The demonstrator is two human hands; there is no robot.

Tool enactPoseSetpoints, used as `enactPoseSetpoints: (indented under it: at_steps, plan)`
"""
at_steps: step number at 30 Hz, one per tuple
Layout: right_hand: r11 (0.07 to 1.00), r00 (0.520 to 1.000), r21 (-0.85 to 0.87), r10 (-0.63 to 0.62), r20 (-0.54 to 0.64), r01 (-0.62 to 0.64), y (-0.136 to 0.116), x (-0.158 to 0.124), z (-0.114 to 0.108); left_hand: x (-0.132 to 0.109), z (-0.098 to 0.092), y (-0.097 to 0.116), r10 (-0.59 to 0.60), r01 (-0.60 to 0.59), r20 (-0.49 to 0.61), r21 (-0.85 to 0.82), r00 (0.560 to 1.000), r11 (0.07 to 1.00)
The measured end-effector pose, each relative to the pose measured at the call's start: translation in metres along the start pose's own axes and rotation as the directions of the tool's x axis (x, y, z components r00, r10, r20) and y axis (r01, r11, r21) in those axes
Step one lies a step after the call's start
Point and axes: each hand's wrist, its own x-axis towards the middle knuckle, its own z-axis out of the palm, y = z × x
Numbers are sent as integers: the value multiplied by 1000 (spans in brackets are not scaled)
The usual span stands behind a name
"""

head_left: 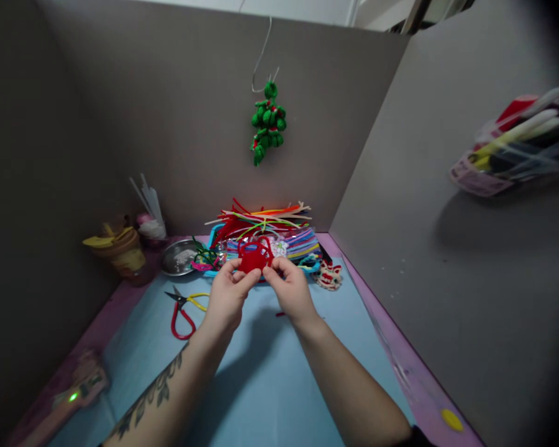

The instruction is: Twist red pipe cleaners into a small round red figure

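A red fuzzy craft piece (252,257) with looped edges, which looks made of pipe cleaners, is held up above the table in front of me. My left hand (230,292) pinches its lower left side between thumb and fingers. On the lower right side, my right hand (291,288) pinches it the same way, and the two thumbs nearly meet. A short red scrap (280,314) lies on the blue mat beneath my right hand. Scissors (181,304) with one red and one yellow handle rest spread apart, left of my left hand.
Behind my hands, a blue basket (213,234) holds colourful pipe cleaners (265,217). A metal bowl (179,257) and a brown pot (123,251) stand left. A glue gun (81,388) lies front left. Green craft (268,121) hangs at the back; a pen holder (482,177) is on the right wall.
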Motion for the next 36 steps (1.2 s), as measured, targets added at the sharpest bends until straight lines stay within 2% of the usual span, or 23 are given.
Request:
enactPoseSetpoints:
  at_steps: [3, 9, 13, 22, 32, 36]
  plan:
    - [985, 994, 134, 104, 23, -106, 0, 2, -1, 0, 0, 0, 3, -4, 22, 16, 1000, 1000]
    - [991, 997, 116, 66, -36, -62, -5, 3, -5, 2, -2, -1, 5, -5, -7, 2, 1000, 1000]
    - [994, 998, 101, 48, -52, -42, -8, 3, -7, 2, -2, -1, -7, 7, 26, 25, 1000, 1000]
    - [960, 981, 222, 187, -49, -172, -3, 1, -3, 1, -2, -3, -20, 19, 38, 27, 999, 999]
    - [990, 997, 122, 70, -38, -65, -2, 3, -5, 0, 0, 2, -59, 60, 24, -30, 998, 998]
    - [994, 994, 102, 53, -98, -43, -4, -1, 1, 0, 2, -3, -34, 34, 5, -26, 999, 999]
